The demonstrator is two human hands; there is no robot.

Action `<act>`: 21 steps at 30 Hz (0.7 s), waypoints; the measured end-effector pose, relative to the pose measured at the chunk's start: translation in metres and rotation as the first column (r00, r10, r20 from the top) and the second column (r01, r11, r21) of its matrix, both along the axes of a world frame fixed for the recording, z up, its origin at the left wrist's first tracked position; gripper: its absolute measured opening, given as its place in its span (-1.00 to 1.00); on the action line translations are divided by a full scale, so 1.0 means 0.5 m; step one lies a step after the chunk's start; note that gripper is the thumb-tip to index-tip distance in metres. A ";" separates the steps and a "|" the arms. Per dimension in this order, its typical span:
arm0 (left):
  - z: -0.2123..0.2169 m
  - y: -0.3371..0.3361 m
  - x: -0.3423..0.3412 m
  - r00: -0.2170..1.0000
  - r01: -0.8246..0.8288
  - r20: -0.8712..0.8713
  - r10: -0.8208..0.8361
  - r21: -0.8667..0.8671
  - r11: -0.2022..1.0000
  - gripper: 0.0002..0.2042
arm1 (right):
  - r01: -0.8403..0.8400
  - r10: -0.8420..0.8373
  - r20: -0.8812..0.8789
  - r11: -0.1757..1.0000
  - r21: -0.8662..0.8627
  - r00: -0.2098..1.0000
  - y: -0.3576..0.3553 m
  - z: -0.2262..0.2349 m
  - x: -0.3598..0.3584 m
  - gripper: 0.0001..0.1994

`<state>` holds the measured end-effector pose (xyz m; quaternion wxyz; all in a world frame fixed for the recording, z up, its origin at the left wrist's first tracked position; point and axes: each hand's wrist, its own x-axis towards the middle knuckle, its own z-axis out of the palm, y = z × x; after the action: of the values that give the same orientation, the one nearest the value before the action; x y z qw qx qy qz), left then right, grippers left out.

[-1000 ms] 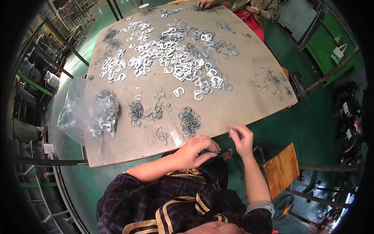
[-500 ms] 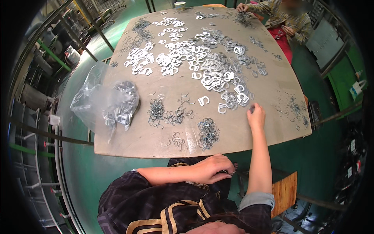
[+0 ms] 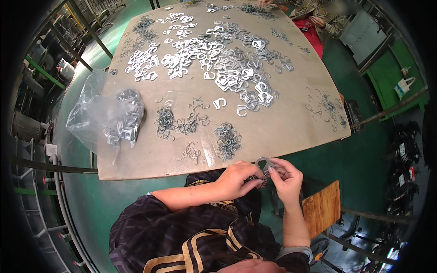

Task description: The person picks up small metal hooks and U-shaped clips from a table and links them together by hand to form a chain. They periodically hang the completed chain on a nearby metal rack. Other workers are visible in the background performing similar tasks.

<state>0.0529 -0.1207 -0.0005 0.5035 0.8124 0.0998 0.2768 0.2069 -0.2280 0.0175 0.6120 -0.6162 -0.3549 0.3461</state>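
Both my hands meet just below the near edge of the brown table. My left hand and my right hand pinch one small flat metal clip between their fingertips. On the table just above them lie small heaps of thin wire hooks, with another heap further left. A wide spread of flat silvery metal clips covers the table's middle and far part.
A clear plastic bag holding metal clips lies at the table's left edge. Another person's hands work at the far right corner. A wooden stool seat stands by my right side. Green floor surrounds the table, metal racks at left.
My right hand reached out onto the table's right part, then came back to the near edge. It now meets my left hand, and both hold a metal clip.
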 end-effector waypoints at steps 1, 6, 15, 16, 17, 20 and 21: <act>0.002 -0.003 -0.002 1.000 -0.010 -0.013 0.011 0.011 1.000 -0.85 | 0.018 -0.018 0.023 1.000 -0.006 1.000 -0.006 0.003 -0.006 -0.80; -0.010 -0.019 -0.010 0.998 -0.051 -0.036 0.054 0.075 0.996 -0.82 | 0.064 -0.062 0.142 0.998 -0.007 0.988 -0.028 0.015 -0.030 -0.77; -0.013 -0.027 -0.020 0.996 -0.077 -0.034 0.081 0.099 0.992 -0.86 | 0.046 -0.037 0.188 0.998 -0.041 0.981 -0.048 0.012 -0.052 -0.73; -0.010 -0.023 -0.024 0.996 -0.063 -0.053 0.068 0.098 0.993 -0.86 | 0.042 -0.033 0.223 0.999 -0.035 0.974 -0.047 0.014 -0.054 -0.74; -0.008 -0.017 -0.030 0.996 -0.048 -0.071 0.055 0.096 0.994 -0.86 | 0.038 -0.029 0.258 0.999 -0.029 0.966 -0.045 0.016 -0.056 -0.74; -0.010 0.048 -0.056 0.995 -0.101 0.002 0.102 0.058 0.993 -0.82 | 0.031 -0.021 0.348 0.999 -0.025 0.937 -0.051 0.023 -0.058 -0.74; -0.033 0.086 -0.076 0.944 -0.304 -0.082 0.320 0.159 0.939 -0.81 | 0.051 -0.038 0.346 0.998 -0.029 0.938 -0.055 0.019 -0.057 -0.74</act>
<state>0.0150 -0.0777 -0.0171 0.3873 0.8340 0.2339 0.3157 0.1784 -0.2553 0.0269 0.5363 -0.6866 -0.4360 0.2255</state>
